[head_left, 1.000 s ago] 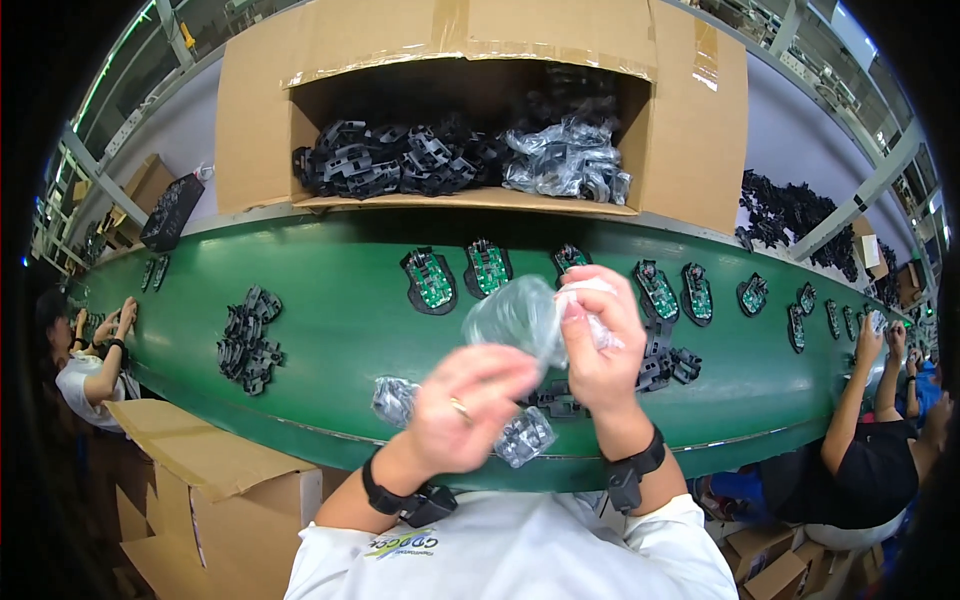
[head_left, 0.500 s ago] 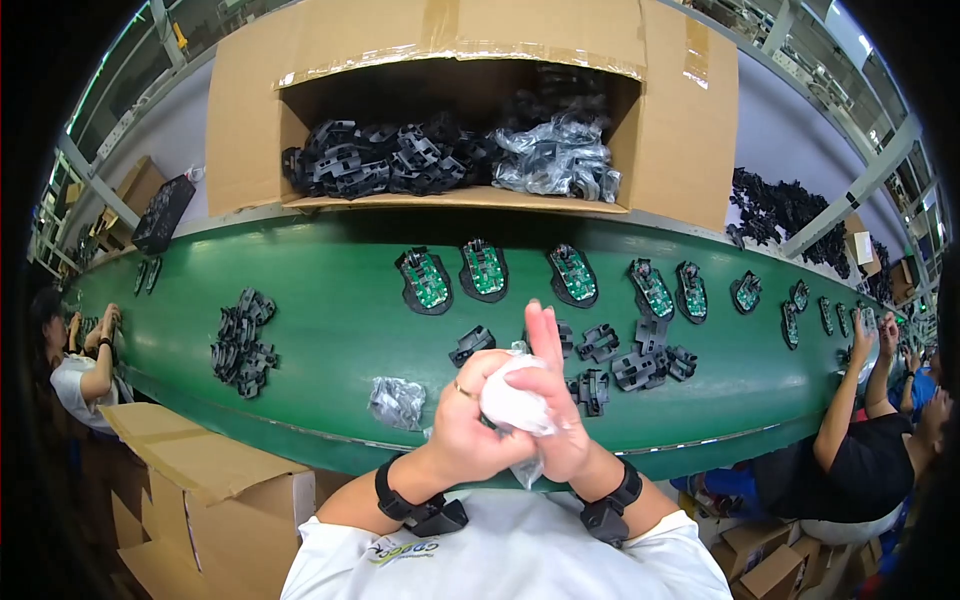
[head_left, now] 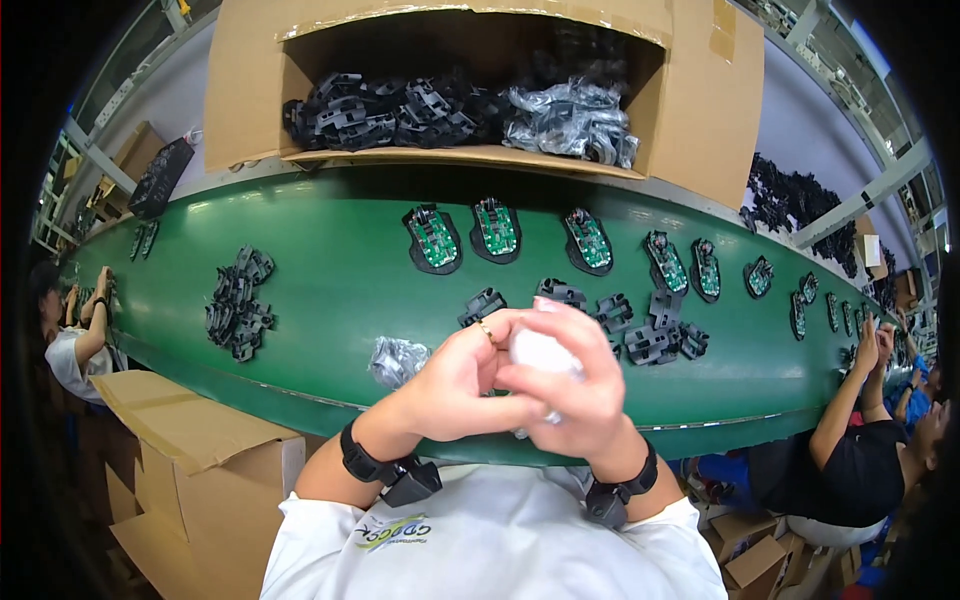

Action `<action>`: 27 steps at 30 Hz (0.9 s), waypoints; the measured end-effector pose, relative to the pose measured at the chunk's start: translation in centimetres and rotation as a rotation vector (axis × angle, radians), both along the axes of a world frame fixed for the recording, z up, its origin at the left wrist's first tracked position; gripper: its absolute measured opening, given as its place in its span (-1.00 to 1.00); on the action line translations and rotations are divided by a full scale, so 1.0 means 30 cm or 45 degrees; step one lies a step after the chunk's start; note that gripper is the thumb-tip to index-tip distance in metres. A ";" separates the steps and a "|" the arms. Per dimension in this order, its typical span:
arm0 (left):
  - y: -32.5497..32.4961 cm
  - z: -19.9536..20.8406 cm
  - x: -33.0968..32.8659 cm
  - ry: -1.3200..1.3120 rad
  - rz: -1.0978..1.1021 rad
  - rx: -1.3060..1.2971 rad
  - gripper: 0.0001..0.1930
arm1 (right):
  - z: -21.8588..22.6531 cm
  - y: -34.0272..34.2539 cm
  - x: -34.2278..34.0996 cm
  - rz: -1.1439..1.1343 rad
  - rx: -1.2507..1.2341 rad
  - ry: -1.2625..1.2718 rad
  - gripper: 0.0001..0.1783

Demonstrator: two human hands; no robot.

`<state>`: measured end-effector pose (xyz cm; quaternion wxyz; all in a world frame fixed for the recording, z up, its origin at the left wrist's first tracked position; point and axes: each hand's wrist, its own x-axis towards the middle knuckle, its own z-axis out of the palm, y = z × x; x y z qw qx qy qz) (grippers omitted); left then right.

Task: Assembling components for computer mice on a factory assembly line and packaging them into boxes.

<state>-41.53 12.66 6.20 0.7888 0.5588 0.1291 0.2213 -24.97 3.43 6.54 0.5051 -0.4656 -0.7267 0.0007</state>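
The crumpled clear bag [head_left: 543, 355] is mostly hidden – only a whitish wad shows between the fingers, so what's inside, if anything, can't be made out. Left hand [head_left: 462, 378] and right hand [head_left: 572, 385] are pressed together just in front of the near edge of the green conveyor belt [head_left: 330, 270], both curled tight round the bag; left has a ring, thumbs and fingertips overlap so exact finger contact is hard to tell. Both wrists carry black straps w/ small clipped units.

Rel. to the belt: just left of the hands, on its near edge, lies a small filled clear bag [head_left: 397, 359]. Beyond the hands, a cluster of loose black plastic parts [head_left: 655, 335]. Further across, a row of green circuit boards in black shells [head_left: 495, 230] runs along the far side & bends off to the right. A separate pile of black parts [head_left: 238, 305] sits well to the left.

Behind the belt's far edge – a big open cardboard box [head_left: 480, 90] on its side w/ black parts and bagged ones inside. Another cardboard box [head_left: 200, 450] stands below the belt's near edge, left. Other people work at both ends of the belt, partly cut off by the dark fisheye rim. Shelving frames beyond, blurred.
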 end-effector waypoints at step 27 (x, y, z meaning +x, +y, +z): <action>0.050 -0.151 -0.126 0.006 0.388 0.202 -0.74 | -0.054 -0.007 0.015 -0.262 -0.590 0.237 -0.78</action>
